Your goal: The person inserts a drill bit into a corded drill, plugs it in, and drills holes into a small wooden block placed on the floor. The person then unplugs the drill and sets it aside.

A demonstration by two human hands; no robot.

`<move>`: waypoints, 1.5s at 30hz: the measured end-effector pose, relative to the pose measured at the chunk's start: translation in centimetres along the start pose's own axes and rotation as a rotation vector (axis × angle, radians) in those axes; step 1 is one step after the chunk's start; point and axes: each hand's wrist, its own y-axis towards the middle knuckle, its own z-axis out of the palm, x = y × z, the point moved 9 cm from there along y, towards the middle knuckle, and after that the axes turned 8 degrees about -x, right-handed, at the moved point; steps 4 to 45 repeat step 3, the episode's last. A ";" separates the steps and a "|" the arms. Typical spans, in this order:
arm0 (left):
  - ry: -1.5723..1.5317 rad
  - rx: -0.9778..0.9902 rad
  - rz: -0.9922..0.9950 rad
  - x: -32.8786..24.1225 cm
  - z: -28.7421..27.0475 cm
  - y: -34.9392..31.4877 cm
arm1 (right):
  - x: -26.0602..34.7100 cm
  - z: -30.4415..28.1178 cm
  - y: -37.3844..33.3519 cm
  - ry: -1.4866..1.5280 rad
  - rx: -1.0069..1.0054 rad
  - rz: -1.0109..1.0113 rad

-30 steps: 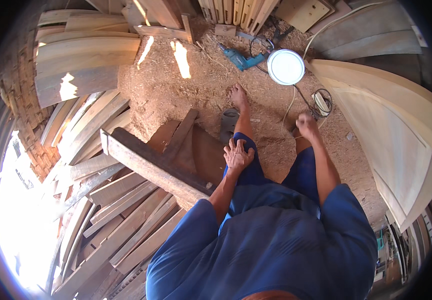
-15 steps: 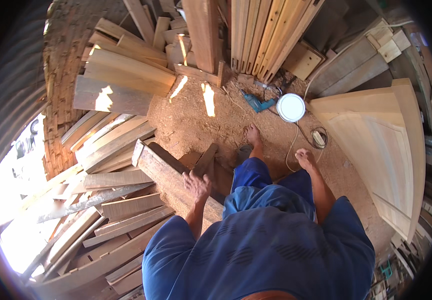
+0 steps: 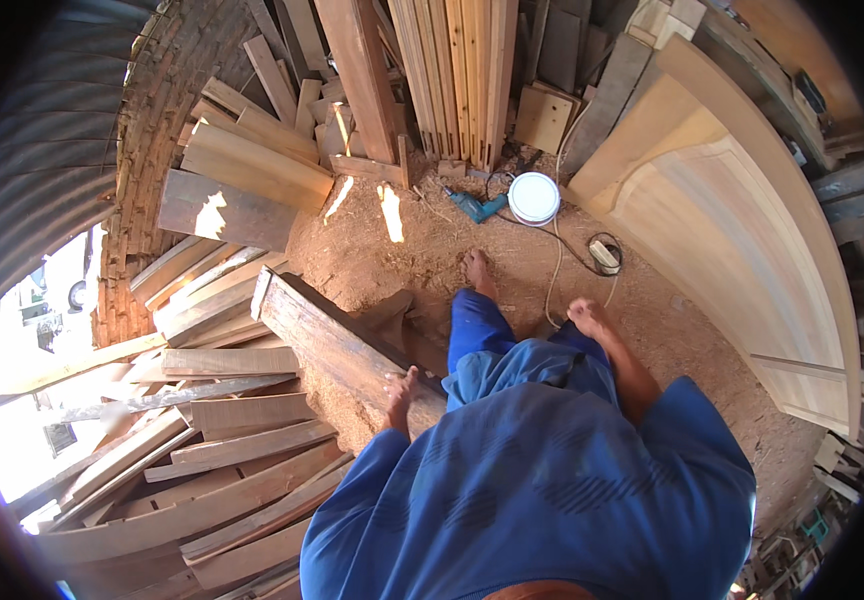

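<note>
My left hand (image 3: 401, 398) is at the long, worn wooden bench (image 3: 337, 345) on my left, over its near part. Its fingers are apart and hold nothing; whether it touches the wood I cannot tell. My right hand (image 3: 589, 318) hangs in front of my right leg with fingers curled in, and nothing shows in it. Beyond my bare foot (image 3: 477, 272), a teal power drill (image 3: 475, 206) lies on the shavings beside a round white-lidded bucket (image 3: 533, 198).
A large pale wooden door panel (image 3: 702, 230) leans at the right. Many loose boards (image 3: 252, 415) are heaped at the left; tall planks (image 3: 452, 80) stand at the back. A cable with a pale power strip (image 3: 604, 254) lies on the shavings-covered floor (image 3: 382, 270).
My view has turned toward the right, so the door panel shows more fully. My left hand has drawn back along the bench and turned edge-on. My right hand stays curled by my leg.
</note>
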 end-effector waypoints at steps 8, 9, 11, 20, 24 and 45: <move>-0.564 0.042 -0.008 4.6 3.4 0.3 | -7.5 0.9 -5.9 -0.006 0.070 -0.051; -0.564 0.042 -0.008 4.6 3.4 0.3 | -7.5 0.9 -5.9 -0.006 0.070 -0.051; -0.564 0.042 -0.008 4.6 3.4 0.3 | -7.5 0.9 -5.9 -0.006 0.070 -0.051; -0.564 0.042 -0.008 4.6 3.4 0.3 | -7.5 0.9 -5.9 -0.006 0.070 -0.051; -0.564 0.042 -0.008 4.6 3.4 0.3 | -7.5 0.9 -5.9 -0.006 0.070 -0.051; -0.564 0.042 -0.008 4.6 3.4 0.3 | -7.5 0.9 -5.9 -0.006 0.070 -0.051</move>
